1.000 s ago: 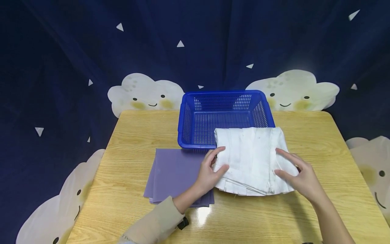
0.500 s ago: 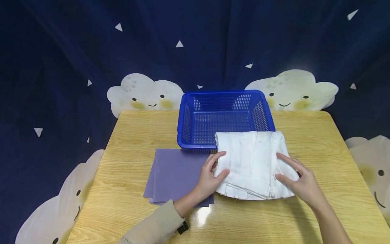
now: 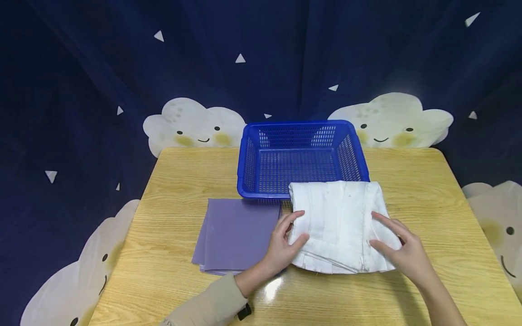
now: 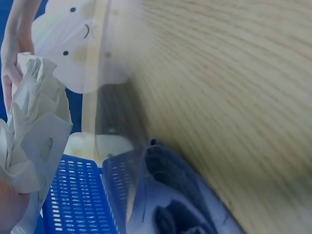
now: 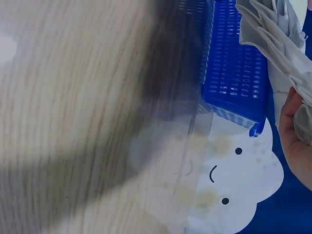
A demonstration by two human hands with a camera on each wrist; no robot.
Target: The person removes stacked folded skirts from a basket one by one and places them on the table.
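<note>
A folded white garment (image 3: 336, 226) with visible seams is held between my two hands in the head view, in front of the blue basket and overlapping its near right corner. My left hand (image 3: 283, 246) grips its left side, thumb and fingertips on top. Its right side is gripped by my right hand (image 3: 409, 253) in the same way. Several fabric layers of the white garment (image 4: 41, 119) show edge-on in the left wrist view, raised off the table. Under the hands, the fingers on the garment's underside are mostly hidden in the head view.
A blue perforated basket (image 3: 241, 174) stands at the back of the wooden table (image 3: 171, 226), and no contents show in its visible part. Folded purple fabric (image 3: 240, 235) lies left of the white garment, partly under my left forearm. A dark blue curtain (image 3: 281, 54) hangs behind.
Both hands have brought the folded white garment slightly nearer to me, down in the head view, uncovering more of the basket. The basket and purple fabric stay put.
</note>
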